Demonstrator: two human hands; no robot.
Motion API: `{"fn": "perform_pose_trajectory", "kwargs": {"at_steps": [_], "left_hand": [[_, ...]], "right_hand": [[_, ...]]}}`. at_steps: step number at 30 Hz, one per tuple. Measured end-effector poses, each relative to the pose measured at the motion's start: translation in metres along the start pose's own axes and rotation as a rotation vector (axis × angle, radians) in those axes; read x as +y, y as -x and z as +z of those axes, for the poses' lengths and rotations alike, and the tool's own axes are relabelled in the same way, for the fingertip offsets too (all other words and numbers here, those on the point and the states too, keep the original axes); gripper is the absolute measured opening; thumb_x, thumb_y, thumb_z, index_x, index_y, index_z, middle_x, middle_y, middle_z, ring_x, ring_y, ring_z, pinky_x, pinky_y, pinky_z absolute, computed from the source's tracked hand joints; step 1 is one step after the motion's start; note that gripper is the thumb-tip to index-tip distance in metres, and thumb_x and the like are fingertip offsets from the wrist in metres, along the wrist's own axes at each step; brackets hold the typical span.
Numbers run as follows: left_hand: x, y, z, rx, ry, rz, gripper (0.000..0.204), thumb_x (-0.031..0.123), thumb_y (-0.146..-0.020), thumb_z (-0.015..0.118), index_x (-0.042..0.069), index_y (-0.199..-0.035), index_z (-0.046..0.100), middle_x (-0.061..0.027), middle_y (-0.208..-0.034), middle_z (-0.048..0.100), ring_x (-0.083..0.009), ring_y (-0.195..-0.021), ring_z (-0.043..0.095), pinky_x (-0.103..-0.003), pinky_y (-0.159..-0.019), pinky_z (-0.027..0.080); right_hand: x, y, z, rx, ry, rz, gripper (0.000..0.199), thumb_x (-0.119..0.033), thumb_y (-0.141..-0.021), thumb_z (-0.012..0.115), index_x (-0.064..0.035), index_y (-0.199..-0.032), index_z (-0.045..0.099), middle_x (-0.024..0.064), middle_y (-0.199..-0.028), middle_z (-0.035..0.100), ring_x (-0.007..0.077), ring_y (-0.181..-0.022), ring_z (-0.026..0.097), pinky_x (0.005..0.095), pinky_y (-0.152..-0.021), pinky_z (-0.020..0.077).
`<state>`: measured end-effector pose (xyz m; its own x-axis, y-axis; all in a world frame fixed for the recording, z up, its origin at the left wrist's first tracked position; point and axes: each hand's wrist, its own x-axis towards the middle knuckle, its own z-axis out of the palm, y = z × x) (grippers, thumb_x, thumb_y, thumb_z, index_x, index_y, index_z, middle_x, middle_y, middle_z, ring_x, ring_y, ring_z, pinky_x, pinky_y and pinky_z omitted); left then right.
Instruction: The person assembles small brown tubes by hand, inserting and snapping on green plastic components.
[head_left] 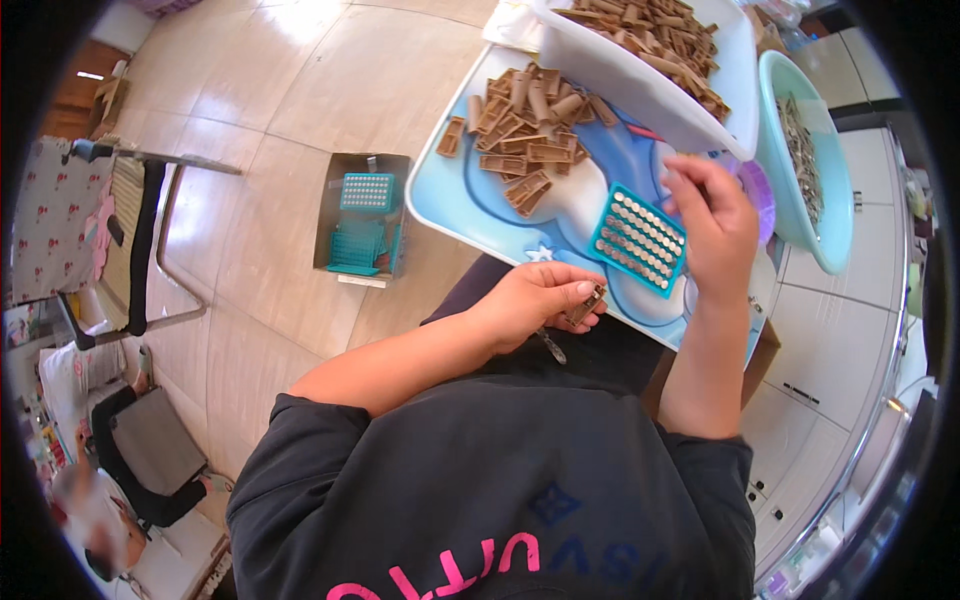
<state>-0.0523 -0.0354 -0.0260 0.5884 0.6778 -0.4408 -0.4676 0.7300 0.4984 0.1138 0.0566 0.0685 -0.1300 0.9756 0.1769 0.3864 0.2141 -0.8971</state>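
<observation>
My left hand (540, 300) is closed around a small brown plastic casing (584, 308), with some metal showing inside it. A thin silvery piece (552, 347) hangs just below that hand; what it is attached to is hidden. My right hand (715, 220) is raised at the right side of a teal tray (610, 262), its fingers curled together. Whatever they may hold is too small and blurred to make out. Rows of round silver button cells (640, 240) fill the tray. Beyond it lies a loose pile of similar brown casings (530, 130).
Everything rests on a blue-and-white patterned tabletop (440, 205). A white bin (640, 75) heaped with brown parts stands at the back. To the right are a purple bowl (758, 200) and a light-green basin (835, 235) of metal pieces. A floor box (325, 215) holds teal trays.
</observation>
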Motion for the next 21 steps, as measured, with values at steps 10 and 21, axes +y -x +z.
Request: {"fn": "perform_pose_trajectory", "kwargs": {"at_steps": [10,21], "left_hand": [[0.006,-0.031,0.034,0.164,-0.079,0.059,0.027,0.018,-0.093,0.050,0.002,-0.114,0.057,-0.0105,-0.098,0.063,-0.0167,-0.084,0.062,-0.031,-0.076,0.053],[0.002,-0.037,0.042,0.221,-0.143,-0.044,0.028,0.018,-0.094,0.049,-0.002,-0.112,0.055,-0.0102,-0.103,0.061,-0.0184,-0.088,0.062,-0.031,-0.077,0.053]], "right_hand": [[0.091,0.110,-0.037,0.227,0.300,0.093,0.010,-0.001,-0.076,0.066,-0.0004,-0.085,0.064,0.0054,-0.085,0.055,0.0122,-0.066,0.050,0.0235,-0.057,0.0399],[0.096,0.108,-0.035,0.164,0.399,-0.011,0.012,0.000,-0.074,0.067,0.0001,-0.086,0.064,0.0087,-0.083,0.055,0.0198,-0.069,0.056,0.0277,-0.061,0.0448]]}}
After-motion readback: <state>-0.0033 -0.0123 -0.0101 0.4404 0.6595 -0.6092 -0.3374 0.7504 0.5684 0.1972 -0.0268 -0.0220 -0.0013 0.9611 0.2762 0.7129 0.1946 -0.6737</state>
